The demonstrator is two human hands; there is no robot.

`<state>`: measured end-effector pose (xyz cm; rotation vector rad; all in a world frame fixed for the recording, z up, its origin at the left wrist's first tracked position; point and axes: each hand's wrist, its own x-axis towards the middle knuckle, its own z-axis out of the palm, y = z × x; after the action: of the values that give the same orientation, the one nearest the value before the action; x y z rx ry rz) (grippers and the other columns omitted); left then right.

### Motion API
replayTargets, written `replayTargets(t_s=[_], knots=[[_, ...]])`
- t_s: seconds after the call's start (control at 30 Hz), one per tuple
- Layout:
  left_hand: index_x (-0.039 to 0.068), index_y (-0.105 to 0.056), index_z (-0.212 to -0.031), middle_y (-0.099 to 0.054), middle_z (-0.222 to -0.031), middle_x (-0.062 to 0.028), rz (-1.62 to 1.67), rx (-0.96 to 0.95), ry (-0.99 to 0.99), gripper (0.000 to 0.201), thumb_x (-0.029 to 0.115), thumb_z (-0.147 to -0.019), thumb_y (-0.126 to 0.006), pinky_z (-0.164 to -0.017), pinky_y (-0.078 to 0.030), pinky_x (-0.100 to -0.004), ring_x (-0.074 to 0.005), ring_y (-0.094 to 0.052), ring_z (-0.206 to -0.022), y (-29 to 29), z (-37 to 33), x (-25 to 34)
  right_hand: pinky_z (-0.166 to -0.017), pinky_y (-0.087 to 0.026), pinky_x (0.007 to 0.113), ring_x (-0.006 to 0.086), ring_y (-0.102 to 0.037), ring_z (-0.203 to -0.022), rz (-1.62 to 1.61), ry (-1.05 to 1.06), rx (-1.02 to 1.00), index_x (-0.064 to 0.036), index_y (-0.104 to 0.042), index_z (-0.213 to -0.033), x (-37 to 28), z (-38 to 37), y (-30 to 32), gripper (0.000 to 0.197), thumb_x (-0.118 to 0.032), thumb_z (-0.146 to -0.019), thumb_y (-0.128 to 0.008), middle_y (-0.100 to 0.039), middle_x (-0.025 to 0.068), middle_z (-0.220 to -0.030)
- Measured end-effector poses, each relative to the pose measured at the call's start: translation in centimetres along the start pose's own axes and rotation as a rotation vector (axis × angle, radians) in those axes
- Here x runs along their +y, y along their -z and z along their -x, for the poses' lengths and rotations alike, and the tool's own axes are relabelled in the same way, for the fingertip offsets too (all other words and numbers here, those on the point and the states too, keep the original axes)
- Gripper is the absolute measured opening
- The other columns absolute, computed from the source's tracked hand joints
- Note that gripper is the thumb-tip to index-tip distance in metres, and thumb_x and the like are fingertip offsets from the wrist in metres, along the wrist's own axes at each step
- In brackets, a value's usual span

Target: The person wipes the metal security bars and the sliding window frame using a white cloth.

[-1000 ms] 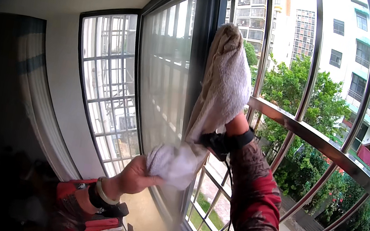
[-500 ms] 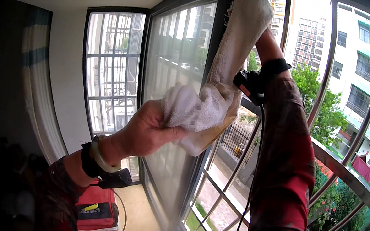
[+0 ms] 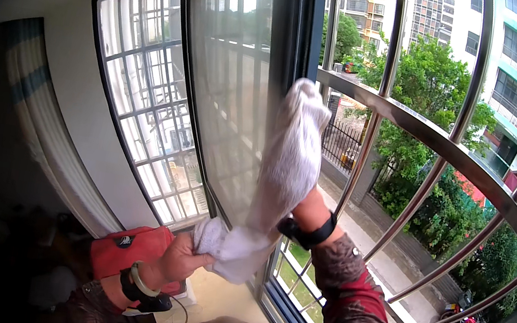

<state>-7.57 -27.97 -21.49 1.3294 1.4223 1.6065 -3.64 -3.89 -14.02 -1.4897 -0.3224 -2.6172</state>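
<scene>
A white terry towel (image 3: pixel 294 160) is stretched between my two hands. My left hand (image 3: pixel 181 259), low and to the left, is closed on the towel's bunched lower end. The towel is wrapped over my right hand (image 3: pixel 312 208), which presses it against the dark edge frame (image 3: pixel 287 24) of the window. Only the back of that hand near the wrist shows; its fingers are hidden under the cloth. Left of the frame is the hazy glass pane (image 3: pixel 224 81).
Metal security bars (image 3: pixel 425 130) stand outside on the right. A second window (image 3: pixel 148 90) and a curtain (image 3: pixel 53 136) are on the left. A red bag (image 3: pixel 129 252) lies below, near a thin dark cable (image 3: pixel 181 308) on the beige surface.
My right hand has slid the towel down the window frame from near the top. My left hand has moved lower and left with its end. The view has tilted downward.
</scene>
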Motion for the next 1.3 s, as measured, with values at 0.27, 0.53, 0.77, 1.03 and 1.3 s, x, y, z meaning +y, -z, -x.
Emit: replayTargets(t_s=[0.27,0.53,0.77,1.03,1.3], knots=[[0.001,-0.057,-0.095,-0.059,-0.09,-0.001,-0.067,0.005,0.205,0.017,0.0,-0.079,-0.052,-0.073,-0.044,-0.0248,-0.0093,-0.054,-0.082,0.0,4.4,-3.8,-0.1,-0.026,0.026,0.0183,-0.038,-0.117,2.662,-0.022,0.885,-0.0013,-0.034,-0.127,-0.5,22.2,7.7,0.045,-0.015,-0.086,-0.047,-0.038,0.0118,-0.128],[-0.001,-0.056,-0.099,-0.059,-0.092,-0.0024,-0.071,0.1,0.064,0.023,-0.002,-0.077,-0.054,-0.075,-0.043,-0.0244,-0.0093,-0.054,-0.084,0.6,3.5,0.4,-0.104,-0.016,0.028,0.019,-0.025,-0.125,2.688,0.478,0.465,0.0002,-0.023,-0.132,1.8,10.5,-1.2,0.055,-0.004,-0.083,-0.048,-0.027,0.0103,-0.135],[-0.002,-0.056,-0.101,-0.06,-0.093,-0.0049,-0.096,0.07,-0.12,0.023,-0.002,-0.078,-0.053,-0.077,-0.043,-0.0253,-0.0113,-0.055,-0.089,-0.6,1.4,3.9,-0.098,-0.026,0.033,0.029,-0.034,-0.117,2.799,0.788,0.176,-0.003,-0.027,-0.13,-1.2,1.8,-4.0,0.043,-0.012,-0.089,-0.037,-0.035,0.0176,-0.126],[0.0,-0.054,-0.104,-0.057,-0.099,-0.0056,-0.251,-0.001,-0.31,0.027,-0.002,-0.078,-0.055,-0.08,-0.042,-0.0267,-0.0126,-0.053,-0.092,-1.3,-2.2,8.1,-0.099,-0.027,0.031,0.0256,-0.034,-0.119,2.766,0.791,-0.108,-0.0049,-0.027,-0.131,-2.9,-8.6,-8.5,0.046,-0.011,-0.088,-0.04,-0.036,0.0152,-0.128],[0.002,-0.053,-0.106,-0.054,-0.101,-0.0062,-0.409,-0.139,-0.506,0.027,0.001,-0.079,-0.053,-0.078,-0.043,-0.0281,-0.0132,-0.051,-0.091,-2.7,-6.7,13.3,-0.094,-0.033,0.034,0.0309,-0.041,-0.113,3.381,0.811,-0.428,-0.0073,-0.035,-0.127,-6.3,-19.3,-14.4,0.044,-0.01,-0.083,-0.043,-0.045,0.0187,-0.119]])
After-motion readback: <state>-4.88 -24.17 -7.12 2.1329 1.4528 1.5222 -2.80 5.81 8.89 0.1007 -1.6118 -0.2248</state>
